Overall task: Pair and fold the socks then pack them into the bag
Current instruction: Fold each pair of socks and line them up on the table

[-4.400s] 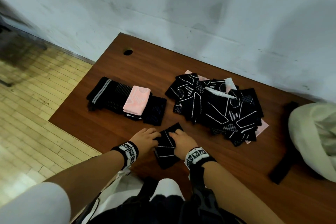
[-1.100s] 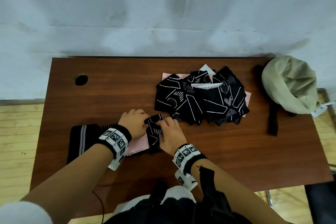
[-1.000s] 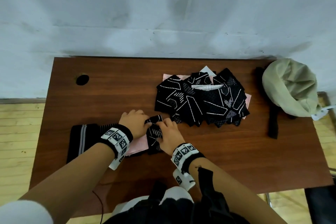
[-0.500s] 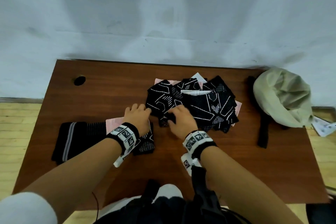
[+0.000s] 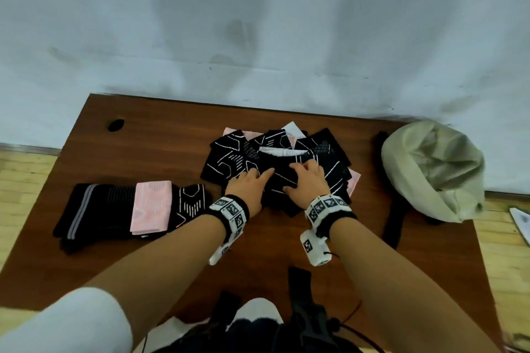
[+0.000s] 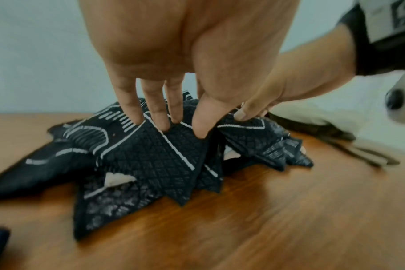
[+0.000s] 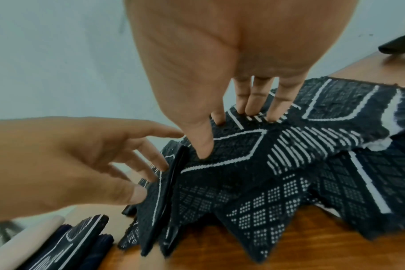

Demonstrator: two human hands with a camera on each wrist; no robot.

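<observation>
A loose pile of black socks with white line patterns (image 5: 275,157), with pink and white ones beneath, lies mid-table. My left hand (image 5: 258,178) is at its near left side. In the left wrist view my left hand (image 6: 173,126) pinches a raised fold of a black patterned sock (image 6: 150,155) between thumb and fingers. My right hand (image 5: 301,172) lies on the pile beside it. Its straight fingers (image 7: 252,107) and thumb press on another black sock (image 7: 243,155). A row of folded pairs (image 5: 137,209), black-grey, pink and black, sits at the left.
A beige cloth bag (image 5: 430,172) slumps open at the table's right end, its black strap (image 5: 397,218) trailing toward the front edge. A cable hole (image 5: 116,125) is at the far left corner. The brown table (image 5: 286,241) stands against a pale wall; wood floor shows either side.
Both hands left the folded black pair on the row at the left and moved right onto the loose pile. The left hand now pinches a sock there.
</observation>
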